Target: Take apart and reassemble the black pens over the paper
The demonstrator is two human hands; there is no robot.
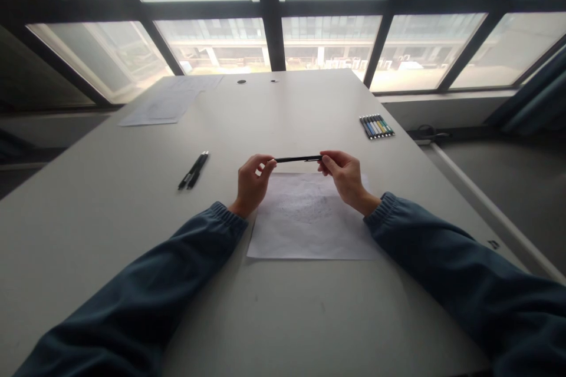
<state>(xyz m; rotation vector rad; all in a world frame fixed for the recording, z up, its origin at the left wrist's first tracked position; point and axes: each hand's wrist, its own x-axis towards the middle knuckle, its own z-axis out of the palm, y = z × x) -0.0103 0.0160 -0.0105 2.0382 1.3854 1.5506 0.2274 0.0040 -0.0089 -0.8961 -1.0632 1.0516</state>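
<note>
A slim black pen [297, 159] is held level above the far edge of a white sheet of paper [305, 244]. My left hand [253, 184] pinches its left end between thumb and fingertips. The other end, where a clip shows, sits in the fingers of my right hand [347, 178]. Grey shading or faint marks cover the middle of the sheet, which lies flat under both hands. To the left of my left hand, two dark pens [193, 171] lie side by side on the table.
A row of several pens or markers with coloured barrels [376, 126] lies near the right edge of the white table [283, 112]. More papers [159, 103] rest at the far left. Large windows [331, 41] rise behind the table, and a pale pipe or rail [486, 206] runs along its right side.
</note>
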